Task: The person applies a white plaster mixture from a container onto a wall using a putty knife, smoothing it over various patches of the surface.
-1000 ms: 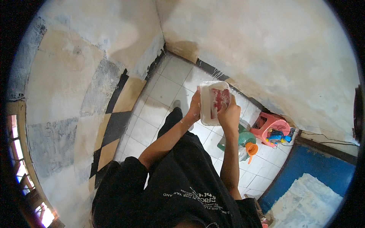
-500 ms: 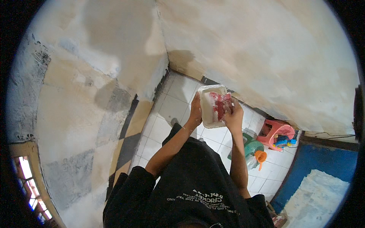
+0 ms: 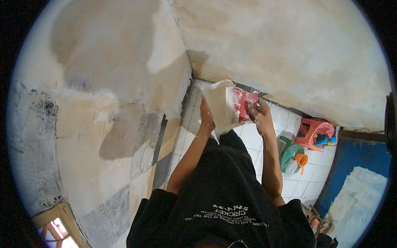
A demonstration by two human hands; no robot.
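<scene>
My left hand grips the left side of a white rectangular tub, which is tilted and slightly blurred by motion. In my right hand is a red putty spreader smeared with white paste. The fingers wrap over its right part, and its pale left edge lies over the tub. How much paste the tub holds cannot be made out. Both hands are in front of me, above the tiled floor, with white residue on the skin.
Patchy plastered walls meet in a corner ahead. On the white tiles at right stand a pink plastic stool, a green container and an orange dipper. A blue panel with white patches is farther right. A window sits lower left.
The tub has tipped over toward the left hand. The spreader has shifted toward the tub's right edge. The view has turned slightly, moving the stool and dipper rightward.
</scene>
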